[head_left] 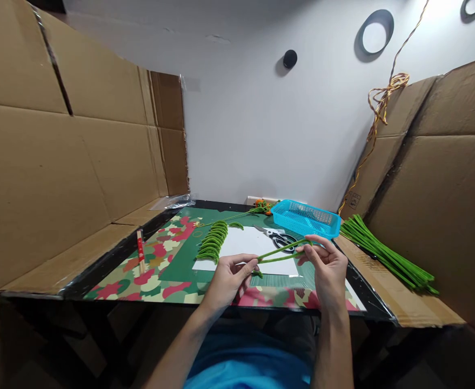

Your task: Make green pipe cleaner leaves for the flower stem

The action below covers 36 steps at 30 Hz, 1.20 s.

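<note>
A green pipe cleaner (278,252), bent double into two strands, stretches between my hands above a white sheet of paper (278,268). My left hand (237,275) pinches it at one end, a short tip showing just below the fingers. The fingers and thumb of my right hand (325,262) are closed on the other end. Left of the paper's middle lies a row of curved green pipe-cleaner pieces (213,241), with one more curved piece (236,225) apart behind it. Scissors with black and white handles (280,238) rest on the paper behind the strands.
A blue plastic basket (306,220) stands at the back right. Beside it, a bundle of long green pipe cleaners (387,254) lies on cardboard. Orange flowers (263,205) are at the back. Chopsticks in a red wrapper (140,251) lie left. Cardboard walls (79,146) flank the table.
</note>
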### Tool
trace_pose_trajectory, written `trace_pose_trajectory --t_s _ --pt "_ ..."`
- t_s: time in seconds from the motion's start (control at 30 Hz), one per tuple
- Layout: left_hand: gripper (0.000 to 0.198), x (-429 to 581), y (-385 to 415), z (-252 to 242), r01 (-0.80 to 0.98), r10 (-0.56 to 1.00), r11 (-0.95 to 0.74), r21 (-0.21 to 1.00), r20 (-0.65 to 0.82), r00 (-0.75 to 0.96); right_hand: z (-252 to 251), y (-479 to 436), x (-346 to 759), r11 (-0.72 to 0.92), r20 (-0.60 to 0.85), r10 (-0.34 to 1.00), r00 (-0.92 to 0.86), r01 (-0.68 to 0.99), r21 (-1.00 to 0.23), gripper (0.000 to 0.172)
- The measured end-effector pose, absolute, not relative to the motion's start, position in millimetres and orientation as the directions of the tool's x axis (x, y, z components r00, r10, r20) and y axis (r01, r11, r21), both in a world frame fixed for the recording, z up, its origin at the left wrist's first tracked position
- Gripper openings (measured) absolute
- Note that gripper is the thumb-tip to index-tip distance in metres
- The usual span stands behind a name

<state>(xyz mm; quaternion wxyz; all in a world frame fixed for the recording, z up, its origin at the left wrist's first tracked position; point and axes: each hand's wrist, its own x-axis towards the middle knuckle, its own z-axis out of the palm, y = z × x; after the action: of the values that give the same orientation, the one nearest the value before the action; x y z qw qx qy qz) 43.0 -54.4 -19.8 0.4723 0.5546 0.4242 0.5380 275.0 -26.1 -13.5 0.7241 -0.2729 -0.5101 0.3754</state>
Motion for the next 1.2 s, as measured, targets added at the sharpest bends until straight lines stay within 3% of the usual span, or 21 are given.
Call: trace_pose_trajectory --t_s 0.3,0.67,1.2 --pt "0.051 42.3 -54.0 -19.9 -0.013 0.980 -0.189 0.982 0.189 0.069 -12.4 -29.0 274.2 0.579 0.540 0.815 0.210 -0.235 -0.781 0.032" --pt "0.043 42.3 -51.2 -19.7 -0.039 0.968 -0.239 0.970 0.241 0.065 -11.9 -33.7 275.2 0.619 0.587 0.785 0.201 -0.200 -0.760 0.024" --pt "0.039 42.6 -51.9 -17.8 -0.088 0.958 -0.280 0.956 0.284 0.046 -14.3 -30.3 273.9 0.662 0.596 0.731 0.333 -0.135 -0.737 0.023"
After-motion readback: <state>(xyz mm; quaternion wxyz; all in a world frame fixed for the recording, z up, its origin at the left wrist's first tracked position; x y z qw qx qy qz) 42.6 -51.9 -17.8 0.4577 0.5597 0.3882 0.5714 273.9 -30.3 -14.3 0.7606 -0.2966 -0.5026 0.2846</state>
